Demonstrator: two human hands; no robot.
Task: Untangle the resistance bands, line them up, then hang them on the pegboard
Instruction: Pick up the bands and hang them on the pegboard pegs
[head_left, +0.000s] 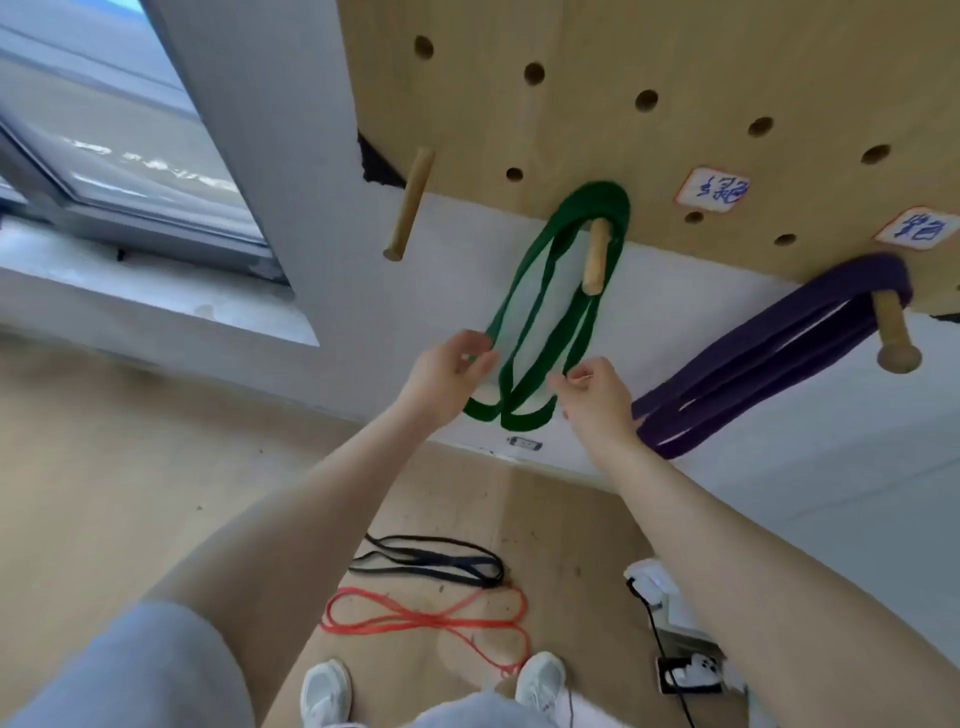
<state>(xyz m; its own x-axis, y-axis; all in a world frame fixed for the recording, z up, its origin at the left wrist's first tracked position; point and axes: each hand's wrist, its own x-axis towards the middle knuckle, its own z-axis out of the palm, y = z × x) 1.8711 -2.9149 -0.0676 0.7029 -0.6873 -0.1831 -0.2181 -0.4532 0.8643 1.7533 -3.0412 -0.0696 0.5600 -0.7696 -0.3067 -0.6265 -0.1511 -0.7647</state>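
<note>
My left hand (447, 371) and right hand (592, 389) each pinched a strand of the one green rubber resistance band (524, 322), doubled over the middle of three wooden pegs (595, 257) on the plywood pegboard (727, 62). One purple band (769, 353) hung from the right peg. Two bands lay on the floor, one black (431, 564), one red (426, 618).

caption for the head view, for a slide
Both hands, left hand and right hand, straighten the green band hung on a pegboard peg.
</note>
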